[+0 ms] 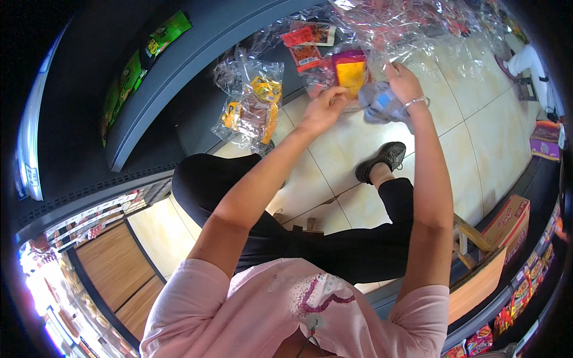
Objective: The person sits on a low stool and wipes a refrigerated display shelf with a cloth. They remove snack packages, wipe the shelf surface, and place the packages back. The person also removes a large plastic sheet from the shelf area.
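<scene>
My right hand (405,85) holds a bunched grey cloth (382,103) with a blue patch, its fingers near the edge of clear plastic film. My left hand (324,109) is bent at the lower edge of a clear plastic bag around a yellow and purple packet (350,74); whether the fingers grip the bag, I cannot tell. Just above and left of it lie red snack packets (304,53). Further left, a clear plastic bag (253,105) contains yellow-marked packets. A large heap of clear plastic wrapping (394,22) with red items spreads along the top.
Green packets (168,36) stand on a dark shelf (215,44) at upper left. Tiled floor (461,129) lies beneath my hands. A cardboard box (508,223) and a wooden stool (474,237) are at right. Another person's white-clad leg (528,62) shows at upper right, beside a purple package (546,141).
</scene>
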`<state>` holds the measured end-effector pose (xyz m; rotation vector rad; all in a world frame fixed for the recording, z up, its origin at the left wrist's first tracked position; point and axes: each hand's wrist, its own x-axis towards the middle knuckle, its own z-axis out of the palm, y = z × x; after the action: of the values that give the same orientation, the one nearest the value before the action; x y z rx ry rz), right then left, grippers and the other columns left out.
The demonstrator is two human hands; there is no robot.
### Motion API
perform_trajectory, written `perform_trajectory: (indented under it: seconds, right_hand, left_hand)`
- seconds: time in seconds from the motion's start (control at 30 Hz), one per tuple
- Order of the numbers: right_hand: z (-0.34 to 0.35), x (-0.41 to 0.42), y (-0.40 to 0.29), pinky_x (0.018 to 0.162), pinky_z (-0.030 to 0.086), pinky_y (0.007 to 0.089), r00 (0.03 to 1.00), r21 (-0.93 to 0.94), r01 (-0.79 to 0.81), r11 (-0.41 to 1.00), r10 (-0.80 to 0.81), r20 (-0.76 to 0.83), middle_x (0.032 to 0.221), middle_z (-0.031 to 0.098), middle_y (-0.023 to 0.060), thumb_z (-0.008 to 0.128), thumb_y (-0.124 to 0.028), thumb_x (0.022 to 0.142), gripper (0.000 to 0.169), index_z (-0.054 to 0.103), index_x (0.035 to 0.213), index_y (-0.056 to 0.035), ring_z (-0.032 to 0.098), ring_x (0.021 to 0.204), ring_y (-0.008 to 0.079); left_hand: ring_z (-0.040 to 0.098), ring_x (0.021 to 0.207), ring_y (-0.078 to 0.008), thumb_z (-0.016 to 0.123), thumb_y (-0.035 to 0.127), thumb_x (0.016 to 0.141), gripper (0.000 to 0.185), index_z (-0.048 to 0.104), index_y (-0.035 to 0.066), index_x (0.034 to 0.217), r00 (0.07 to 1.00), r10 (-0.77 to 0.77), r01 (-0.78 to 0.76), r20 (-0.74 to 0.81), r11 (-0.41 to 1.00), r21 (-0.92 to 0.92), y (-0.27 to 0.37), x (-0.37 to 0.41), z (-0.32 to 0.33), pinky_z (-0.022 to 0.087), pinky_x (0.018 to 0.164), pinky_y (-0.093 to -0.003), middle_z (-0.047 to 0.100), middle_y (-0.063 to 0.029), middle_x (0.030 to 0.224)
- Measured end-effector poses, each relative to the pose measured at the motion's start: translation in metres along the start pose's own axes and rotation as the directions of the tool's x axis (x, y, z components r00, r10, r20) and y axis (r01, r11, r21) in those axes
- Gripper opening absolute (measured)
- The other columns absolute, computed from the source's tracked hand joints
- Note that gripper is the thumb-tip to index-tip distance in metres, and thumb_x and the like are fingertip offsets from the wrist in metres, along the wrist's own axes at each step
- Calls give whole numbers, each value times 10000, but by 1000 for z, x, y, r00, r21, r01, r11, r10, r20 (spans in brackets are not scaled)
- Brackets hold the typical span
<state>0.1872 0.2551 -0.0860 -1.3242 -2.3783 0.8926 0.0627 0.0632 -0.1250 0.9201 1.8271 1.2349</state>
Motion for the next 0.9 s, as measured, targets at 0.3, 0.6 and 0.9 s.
perform_trajectory:
  seconds: [0.3,0.6,0.9]
  right_hand:
    - [-52,-89,15,608,478,358,978,-38,74,997,-65,198,706,645,132,542,-328,894,296,623,1097,-128,639,648,282]
    - [-58,-167,-67,570,480,420,875,-104,133,986,-67,480,717,647,140,545,-306,899,242,605,1060,-135,630,667,335]
    - [-45,-157,-88,532,474,438,861,-117,315,942,-232,453,693,638,135,540,-303,899,210,599,1026,-146,619,623,335]
  left_hand:
    - [476,1127,-337,756,440,644,821,428,16,1266,750,90,464,-656,634,618,-128,-9,-154,387,959,-415,509,-186,1221]
    - [384,1283,-324,774,634,527,1266,158,17,1445,714,-497,696,-493,419,583,-135,16,-160,354,1019,-400,417,-196,1379]
    - [610,1017,-307,757,366,718,698,491,59,1286,917,-347,368,-198,926,83,-235,19,-137,474,842,-375,604,-175,1164]
